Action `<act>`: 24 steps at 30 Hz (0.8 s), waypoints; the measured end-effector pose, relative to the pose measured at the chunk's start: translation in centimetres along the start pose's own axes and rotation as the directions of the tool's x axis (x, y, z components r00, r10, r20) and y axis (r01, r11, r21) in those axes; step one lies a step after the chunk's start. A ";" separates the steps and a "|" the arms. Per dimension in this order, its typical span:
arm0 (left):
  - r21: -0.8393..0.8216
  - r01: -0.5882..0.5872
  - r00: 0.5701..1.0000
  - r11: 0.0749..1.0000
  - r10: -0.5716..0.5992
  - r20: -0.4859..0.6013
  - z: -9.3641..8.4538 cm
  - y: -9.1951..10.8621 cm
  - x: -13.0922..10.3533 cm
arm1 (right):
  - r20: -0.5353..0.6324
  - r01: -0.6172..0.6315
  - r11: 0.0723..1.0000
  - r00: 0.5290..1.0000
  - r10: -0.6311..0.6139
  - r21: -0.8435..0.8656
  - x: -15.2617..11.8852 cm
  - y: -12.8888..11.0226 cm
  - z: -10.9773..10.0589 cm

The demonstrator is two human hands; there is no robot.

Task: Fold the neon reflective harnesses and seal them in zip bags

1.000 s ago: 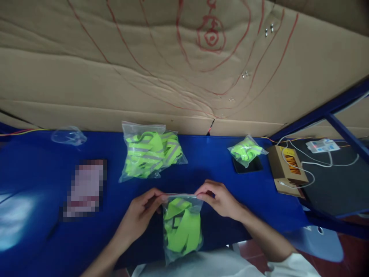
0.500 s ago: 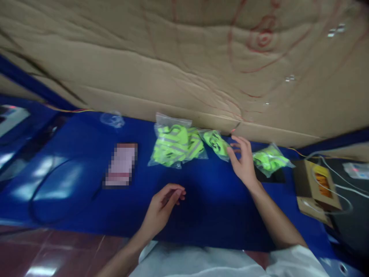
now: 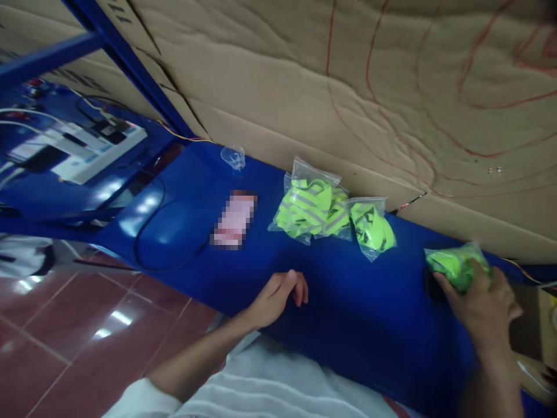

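Note:
My right hand (image 3: 481, 305) is at the right end of the blue table, thumb and fingers around a clear bag of neon yellow-green reflective straps (image 3: 455, 264). The fingers partly hide the bag. My left hand (image 3: 281, 297) hovers over the front of the table, fingers curled in and no object visible in them. Beyond it lies a large bag of the same neon straps (image 3: 308, 206), overlapping another at its right side. A smaller bag of neon straps (image 3: 372, 229) sits just to the right, apart from both hands.
A pixelated phone-like rectangle (image 3: 235, 220) lies left of the bags, near a black cable (image 3: 137, 247). Crumpled clear plastic (image 3: 234, 158) rests by the cardboard wall (image 3: 261, 87). A white power strip (image 3: 102, 154) stands at the far left. An open cardboard box (image 3: 533, 371) is at the right edge.
My right hand has moved right from beside the small middle bag to the rightmost bag and taken hold of it. My left hand stays curled. The view has swung left.

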State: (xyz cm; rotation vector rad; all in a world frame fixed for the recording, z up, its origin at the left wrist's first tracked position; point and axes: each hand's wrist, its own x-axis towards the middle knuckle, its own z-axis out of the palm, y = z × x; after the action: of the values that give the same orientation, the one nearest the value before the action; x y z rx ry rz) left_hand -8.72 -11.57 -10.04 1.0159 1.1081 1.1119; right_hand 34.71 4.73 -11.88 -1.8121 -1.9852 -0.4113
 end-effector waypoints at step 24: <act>-0.035 -0.009 0.982 0.999 0.015 0.186 1.2 2.0 7.9 | -0.236 0.633 0.593 0.757 -0.610 0.498 -6.4 -18.2 -5.4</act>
State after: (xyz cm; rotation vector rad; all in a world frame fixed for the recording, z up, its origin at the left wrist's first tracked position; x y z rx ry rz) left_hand -7.14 -3.53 -9.05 1.0783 0.9311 1.0191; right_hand 17.63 -5.40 -9.17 -0.7036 -2.3511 -0.0350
